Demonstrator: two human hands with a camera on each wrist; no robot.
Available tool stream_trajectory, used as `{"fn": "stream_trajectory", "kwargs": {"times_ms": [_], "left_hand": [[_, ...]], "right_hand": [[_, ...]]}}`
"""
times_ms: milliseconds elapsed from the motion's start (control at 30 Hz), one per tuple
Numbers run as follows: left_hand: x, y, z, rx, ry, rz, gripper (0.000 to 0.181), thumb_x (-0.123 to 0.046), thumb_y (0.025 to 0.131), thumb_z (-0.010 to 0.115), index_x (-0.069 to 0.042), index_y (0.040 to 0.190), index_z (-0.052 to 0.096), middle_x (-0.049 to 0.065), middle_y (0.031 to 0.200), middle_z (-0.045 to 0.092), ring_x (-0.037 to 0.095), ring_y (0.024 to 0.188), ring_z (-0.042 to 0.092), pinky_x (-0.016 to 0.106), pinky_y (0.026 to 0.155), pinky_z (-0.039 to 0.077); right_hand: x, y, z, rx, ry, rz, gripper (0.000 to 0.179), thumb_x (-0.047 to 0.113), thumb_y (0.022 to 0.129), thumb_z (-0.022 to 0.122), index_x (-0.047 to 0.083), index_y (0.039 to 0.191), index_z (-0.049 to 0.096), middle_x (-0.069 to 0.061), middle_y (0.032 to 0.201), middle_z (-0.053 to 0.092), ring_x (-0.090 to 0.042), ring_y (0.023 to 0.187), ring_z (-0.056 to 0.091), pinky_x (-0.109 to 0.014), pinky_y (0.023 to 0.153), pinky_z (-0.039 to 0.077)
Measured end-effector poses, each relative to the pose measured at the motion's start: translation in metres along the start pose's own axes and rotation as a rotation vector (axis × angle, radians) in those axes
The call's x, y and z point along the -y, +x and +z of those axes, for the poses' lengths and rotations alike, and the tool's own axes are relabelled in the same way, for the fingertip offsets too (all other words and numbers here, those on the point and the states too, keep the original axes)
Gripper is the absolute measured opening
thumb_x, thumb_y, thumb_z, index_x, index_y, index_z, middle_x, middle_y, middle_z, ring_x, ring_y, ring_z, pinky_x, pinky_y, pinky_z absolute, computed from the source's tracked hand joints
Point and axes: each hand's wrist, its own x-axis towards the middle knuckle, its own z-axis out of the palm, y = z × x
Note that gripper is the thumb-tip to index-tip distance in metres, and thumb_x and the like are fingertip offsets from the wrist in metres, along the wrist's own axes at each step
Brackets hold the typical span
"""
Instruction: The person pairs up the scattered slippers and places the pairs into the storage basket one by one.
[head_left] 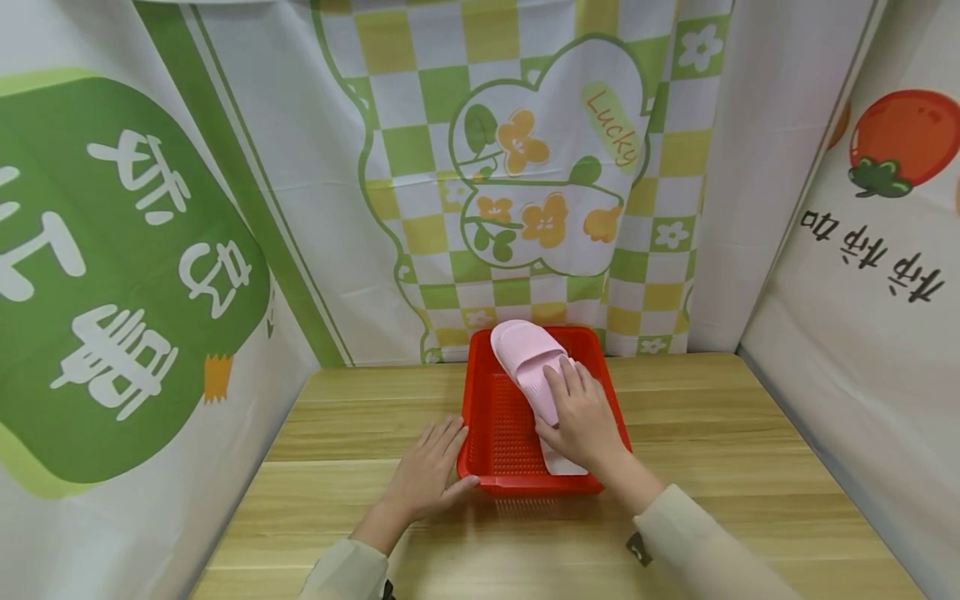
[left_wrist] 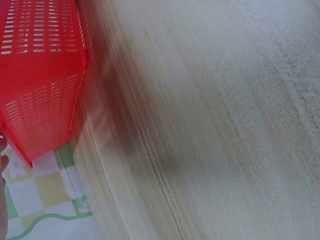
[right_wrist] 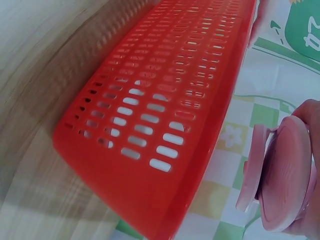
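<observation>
A pink slipper (head_left: 537,379) is in my right hand (head_left: 588,421), held over the right side of a red basket (head_left: 463,433). The thumb is on one side of the slipper's heel half and the fingers are over the other. Its strap end points to the basket's far left. In the right wrist view the slipper (right_wrist: 285,175) shows above the basket's rim. Under it, inside the basket, lies a pale flat piece (head_left: 564,463), mostly hidden. My left hand (head_left: 426,471) has its fingers extended along the basket's near left corner, touching the rim.
The basket stands on a wooden table (head_left: 352,433), against a checked curtain (head_left: 442,92) at the back. Printed cloth walls (head_left: 817,333) close off both sides. The basket's walls are perforated with slots.
</observation>
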Motion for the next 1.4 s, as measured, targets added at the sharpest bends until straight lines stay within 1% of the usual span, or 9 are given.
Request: {"fn": "stream_trajectory", "kwargs": {"times_ms": [133, 233, 467, 600, 800, 1033, 1133, 1333, 1400], "left_hand": [[0.001, 0.0, 0.002, 0.001, -0.005, -0.003, 0.08, -0.06, 0.098, 0.032, 0.004, 0.143, 0.042, 0.02, 0.15, 0.037, 0.034, 0.139, 0.032, 0.049, 0.111, 0.027], [0.001, -0.001, 0.003, 0.002, -0.007, -0.006, 0.08, -0.061, 0.098, 0.031, 0.004, 0.144, 0.042, 0.02, 0.15, 0.037, 0.034, 0.139, 0.033, 0.049, 0.111, 0.027], [0.001, 0.0, 0.003, -0.026, -0.021, 0.007, 0.082, -0.062, 0.098, 0.026, 0.006, 0.143, 0.042, 0.021, 0.148, 0.04, 0.036, 0.137, 0.036, 0.05, 0.11, 0.029], [0.001, 0.0, 0.004, -0.03, -0.02, 0.011, 0.085, -0.063, 0.098, 0.021, 0.006, 0.142, 0.042, 0.022, 0.147, 0.041, 0.036, 0.136, 0.037, 0.05, 0.111, 0.029], [-0.001, 0.0, 0.002, -0.015, -0.008, 0.011, 0.082, -0.061, 0.098, 0.027, 0.006, 0.142, 0.043, 0.021, 0.148, 0.04, 0.035, 0.137, 0.036, 0.049, 0.111, 0.029], [-0.001, 0.001, 0.002, -0.043, -0.007, 0.024, 0.084, -0.062, 0.099, 0.022, 0.006, 0.141, 0.045, 0.022, 0.146, 0.042, 0.035, 0.136, 0.038, 0.049, 0.11, 0.029], [-0.001, 0.001, 0.002, -0.051, -0.003, 0.029, 0.084, -0.062, 0.099, 0.021, 0.007, 0.14, 0.045, 0.022, 0.145, 0.043, 0.035, 0.135, 0.038, 0.048, 0.111, 0.029], [0.0, 0.0, 0.003, -0.073, -0.012, 0.032, 0.084, -0.062, 0.099, 0.021, 0.007, 0.139, 0.046, 0.022, 0.145, 0.044, 0.035, 0.135, 0.039, 0.05, 0.109, 0.031], [0.001, 0.0, 0.004, -0.079, -0.01, 0.035, 0.084, -0.062, 0.099, 0.022, 0.007, 0.138, 0.047, 0.022, 0.144, 0.044, 0.035, 0.134, 0.04, 0.05, 0.109, 0.031]], "right_hand": [[0.003, 0.002, 0.004, 0.024, -0.013, 0.039, 0.068, 0.028, 0.071, 0.075, -0.002, 0.127, 0.051, -0.031, 0.127, 0.051, -0.05, 0.11, 0.051, -0.058, 0.08, 0.048], [0.005, 0.004, 0.006, 0.04, -0.02, 0.065, 0.069, 0.028, 0.072, 0.075, -0.002, 0.128, 0.05, -0.032, 0.127, 0.051, -0.05, 0.111, 0.051, -0.058, 0.081, 0.047], [0.011, 0.006, 0.012, 0.056, -0.031, 0.119, 0.067, 0.028, 0.071, 0.075, -0.003, 0.127, 0.052, -0.031, 0.125, 0.053, -0.048, 0.109, 0.052, -0.057, 0.079, 0.049], [0.015, 0.007, 0.016, 0.081, -0.029, 0.152, 0.068, 0.028, 0.072, 0.076, -0.003, 0.127, 0.052, -0.031, 0.125, 0.052, -0.049, 0.109, 0.052, -0.057, 0.08, 0.049], [0.024, 0.011, 0.02, 0.124, -0.029, 0.209, 0.07, 0.03, 0.072, 0.077, -0.003, 0.128, 0.051, -0.031, 0.126, 0.052, -0.049, 0.11, 0.051, -0.057, 0.085, 0.047], [0.029, 0.013, 0.03, 0.147, -0.041, 0.257, 0.07, 0.031, 0.072, 0.076, -0.002, 0.128, 0.051, -0.03, 0.126, 0.052, -0.05, 0.11, 0.052, -0.059, 0.09, 0.045], [0.032, 0.014, 0.034, 0.172, -0.043, 0.28, 0.07, 0.033, 0.073, 0.076, -0.002, 0.128, 0.051, -0.031, 0.127, 0.052, -0.05, 0.111, 0.051, -0.06, 0.088, 0.045], [0.039, 0.016, 0.042, 0.237, -0.044, 0.326, 0.072, 0.035, 0.076, 0.074, -0.001, 0.133, 0.05, -0.029, 0.13, 0.051, -0.048, 0.113, 0.05, -0.057, 0.086, 0.047], [0.042, 0.017, 0.044, 0.244, -0.043, 0.338, 0.073, 0.036, 0.076, 0.074, -0.002, 0.133, 0.05, -0.029, 0.13, 0.051, -0.048, 0.113, 0.05, -0.056, 0.086, 0.047]]}}
